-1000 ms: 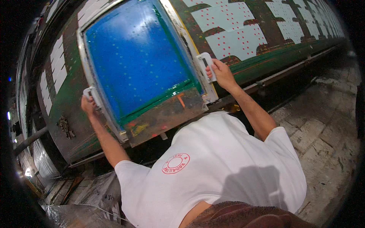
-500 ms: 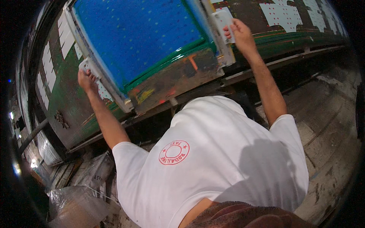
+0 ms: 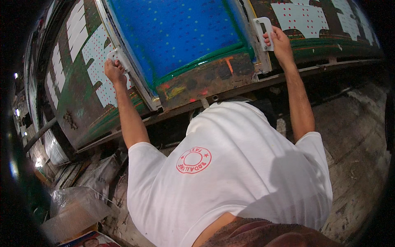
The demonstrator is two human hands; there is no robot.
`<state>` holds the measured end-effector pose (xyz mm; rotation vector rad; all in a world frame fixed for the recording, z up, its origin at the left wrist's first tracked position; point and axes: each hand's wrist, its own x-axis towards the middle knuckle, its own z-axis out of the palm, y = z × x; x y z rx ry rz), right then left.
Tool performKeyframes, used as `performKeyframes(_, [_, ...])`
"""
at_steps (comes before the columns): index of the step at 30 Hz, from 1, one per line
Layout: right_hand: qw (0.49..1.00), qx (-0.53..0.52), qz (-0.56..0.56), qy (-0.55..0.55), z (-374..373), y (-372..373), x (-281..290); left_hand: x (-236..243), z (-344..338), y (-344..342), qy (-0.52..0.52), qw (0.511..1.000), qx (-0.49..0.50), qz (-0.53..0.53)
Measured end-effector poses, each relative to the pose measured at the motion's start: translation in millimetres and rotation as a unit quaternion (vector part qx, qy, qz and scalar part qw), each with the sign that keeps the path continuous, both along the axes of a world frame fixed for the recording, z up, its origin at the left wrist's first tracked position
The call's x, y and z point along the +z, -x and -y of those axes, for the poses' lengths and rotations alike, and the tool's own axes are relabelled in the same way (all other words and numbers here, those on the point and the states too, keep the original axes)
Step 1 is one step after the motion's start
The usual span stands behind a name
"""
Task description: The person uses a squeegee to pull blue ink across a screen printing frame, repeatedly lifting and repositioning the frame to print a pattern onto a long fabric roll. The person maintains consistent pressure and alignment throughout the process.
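A screen-printing frame [image 3: 131, 71] with blue mesh [image 3: 187, 39] lies across the table ahead of me. Green ink lines the near end of the mesh. My left hand [image 3: 115, 73] is wrapped round a white handle [image 3: 114, 52] on the frame's left side. On the right side, my right hand [image 3: 281, 44] grips a matching white handle [image 3: 266, 23], its fingers curled through the opening. Just left of the frame lies a white cut piece with dots [image 3: 96, 51]. Another white cut piece with red dots [image 3: 300, 18] lies beyond the right handle.
The long, dark green-stained table [image 3: 76, 117] runs left and right, with more white cut pieces [image 3: 76, 31] on it. A rail [image 3: 317, 67] follows its near edge. Clear plastic wrapping [image 3: 76, 201] lies on the floor at lower left.
Both hands have shifted the frame to the right along the table. More of the dotted piece on its left now shows, and the right handle is closer to the red-dotted piece.
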<state>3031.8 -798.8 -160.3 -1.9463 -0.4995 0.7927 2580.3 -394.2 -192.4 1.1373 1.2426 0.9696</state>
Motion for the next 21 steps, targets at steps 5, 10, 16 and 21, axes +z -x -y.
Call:
performKeyframes(5, [1.000,-0.014,-0.015,-0.013,4.4,-12.0,-4.4,-3.3,7.6,-11.5,0.013,1.000,0.017,-0.006])
performKeyframes(10, [1.000,-0.005,-0.013,-0.007,10.0,-18.5,-11.8,-22.4,7.5,-4.6,0.017,1.000,0.013,-0.013])
performKeyframes(16, [0.999,0.030,-0.016,-0.027,19.6,-23.5,-16.1,-58.3,-17.8,15.5,0.015,0.999,-0.030,0.008])
performKeyframes(21, [0.998,0.056,-0.005,-0.037,21.7,-26.7,-16.9,-51.0,-10.4,16.7,0.003,0.997,-0.020,-0.069])
